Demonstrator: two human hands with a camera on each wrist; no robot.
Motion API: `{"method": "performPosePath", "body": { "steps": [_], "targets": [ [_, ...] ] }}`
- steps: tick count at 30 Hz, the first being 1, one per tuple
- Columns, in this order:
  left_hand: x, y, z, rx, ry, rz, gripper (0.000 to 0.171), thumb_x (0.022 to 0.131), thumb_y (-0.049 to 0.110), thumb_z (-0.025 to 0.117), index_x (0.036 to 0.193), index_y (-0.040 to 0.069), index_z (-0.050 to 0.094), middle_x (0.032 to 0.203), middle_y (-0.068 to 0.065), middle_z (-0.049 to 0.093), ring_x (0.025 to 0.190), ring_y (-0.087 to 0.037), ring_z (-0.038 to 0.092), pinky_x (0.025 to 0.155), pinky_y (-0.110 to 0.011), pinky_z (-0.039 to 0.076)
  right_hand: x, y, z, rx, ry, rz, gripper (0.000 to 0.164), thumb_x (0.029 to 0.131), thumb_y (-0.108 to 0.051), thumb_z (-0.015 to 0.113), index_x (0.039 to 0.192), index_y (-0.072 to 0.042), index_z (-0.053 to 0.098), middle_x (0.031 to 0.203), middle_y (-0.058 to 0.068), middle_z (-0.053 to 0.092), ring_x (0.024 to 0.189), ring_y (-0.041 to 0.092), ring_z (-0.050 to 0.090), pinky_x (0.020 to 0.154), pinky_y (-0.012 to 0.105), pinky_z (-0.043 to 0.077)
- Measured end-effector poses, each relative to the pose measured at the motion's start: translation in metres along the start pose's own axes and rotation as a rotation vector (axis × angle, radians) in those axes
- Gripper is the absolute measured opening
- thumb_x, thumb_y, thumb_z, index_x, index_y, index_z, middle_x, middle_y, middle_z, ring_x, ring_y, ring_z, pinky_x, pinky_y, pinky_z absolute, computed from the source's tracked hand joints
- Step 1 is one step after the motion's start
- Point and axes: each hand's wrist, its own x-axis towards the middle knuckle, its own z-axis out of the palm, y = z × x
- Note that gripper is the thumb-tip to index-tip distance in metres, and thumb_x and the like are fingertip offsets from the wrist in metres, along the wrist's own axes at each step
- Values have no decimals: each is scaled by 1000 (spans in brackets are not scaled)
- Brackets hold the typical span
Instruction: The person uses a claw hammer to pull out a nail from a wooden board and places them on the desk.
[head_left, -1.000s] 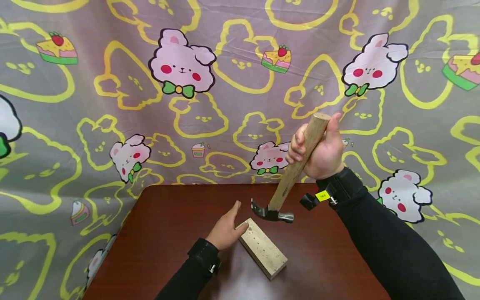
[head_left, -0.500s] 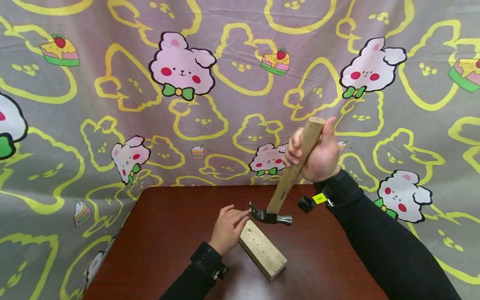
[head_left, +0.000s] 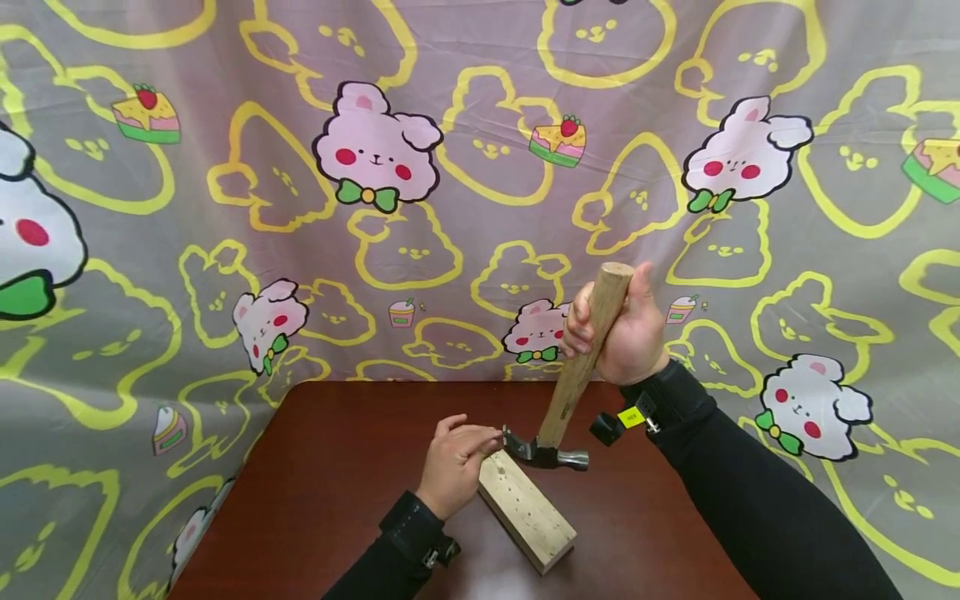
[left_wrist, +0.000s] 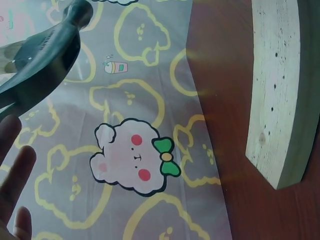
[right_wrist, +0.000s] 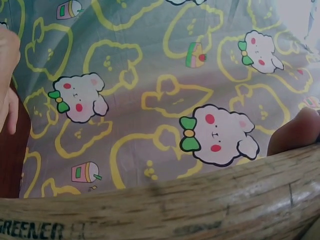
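Note:
My right hand (head_left: 633, 337) grips a claw hammer (head_left: 572, 387) by its wooden handle, butt end up and head hanging down. The steel head (head_left: 546, 454) hangs over the far end of a pale wooden block (head_left: 525, 507), its claw facing left. My left hand (head_left: 450, 467) has its fingertips right at the claw's tip. In the left wrist view, extended fingers (left_wrist: 17, 172) show beneath the hammer head (left_wrist: 50, 57). Dark dots or small holes mark the block's top. The printed hammer handle (right_wrist: 150, 212) fills the bottom of the right wrist view.
The block lies slantwise on a dark reddish-brown table (head_left: 352, 500). A grey curtain (head_left: 465, 200) with rabbit and cake prints hangs behind the table's far edge. Black straps (head_left: 412, 525) with small devices circle both wrists.
The left hand has turned from spread fingers over the block's end to fingertips at the hammer's claw. The hammer remains in the right hand's grip. The whole head view has shifted slightly downward.

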Motion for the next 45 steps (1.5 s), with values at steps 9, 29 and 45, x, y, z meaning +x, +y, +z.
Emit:
{"method": "performPosePath", "body": {
  "steps": [9,29,45],
  "targets": [
    [-7,-8,-23,4,55,-243,18,94,6,68,110,4,75,87,2,78,95,-23,72,94,-50,50,-6,-2,-6,-14,5,-32,73,96,-75,25,71,-13,52,56,4,35,46,22,29,46,39,31],
    [-64,-84,-145,447,-79,-857,24,103,19,57,110,-3,66,103,-25,70,105,-51,61,111,-71,14,-14,-4,-15,-25,22,-46,74,98,-73,23,70,-11,53,56,5,36,45,23,28,45,40,31],
    [-122,-135,-176,647,-372,-960,23,96,19,67,106,-1,74,105,-26,71,91,-49,65,81,-60,36,-18,-2,-17,-19,-34,-51,72,100,-68,23,73,-9,53,58,6,34,45,24,28,43,42,30]
  ]
}}
